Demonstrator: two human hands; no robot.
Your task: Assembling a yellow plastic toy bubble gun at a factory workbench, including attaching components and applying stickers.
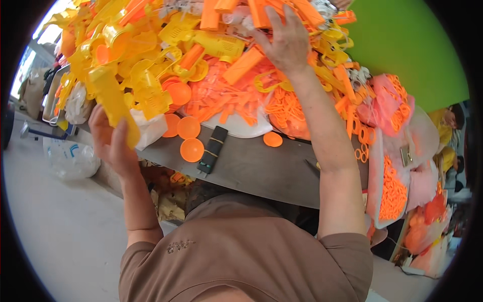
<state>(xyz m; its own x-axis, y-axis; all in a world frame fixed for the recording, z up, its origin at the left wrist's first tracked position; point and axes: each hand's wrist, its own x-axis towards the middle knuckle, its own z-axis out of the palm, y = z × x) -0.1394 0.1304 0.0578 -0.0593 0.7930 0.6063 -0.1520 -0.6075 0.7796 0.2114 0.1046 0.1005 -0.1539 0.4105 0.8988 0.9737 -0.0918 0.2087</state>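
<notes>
My left hand (pixel 109 143) is closed on a long yellow plastic part (pixel 108 90), holding it tilted at the left of the table. My right hand (pixel 288 45) reaches over the heap at the far side. Its fingers are apart around the end of an orange rectangular part (pixel 258 14); I see no firm grip on it. Yellow plastic shells (pixel 151 90) and orange bars are piled up between and beyond both hands. Beneath the right wrist lie flat orange strips (pixel 226 100) on a clear plastic bag.
Orange round cups (pixel 192 150) and a black strap-like object (pixel 213 149) lie on the grey table (pixel 261 173) near my body. A container of small orange pieces (pixel 393 194) stands at the right. Bundled orange rings (pixel 397 103) sit behind it. A green surface (pixel 407 55) is at the far right.
</notes>
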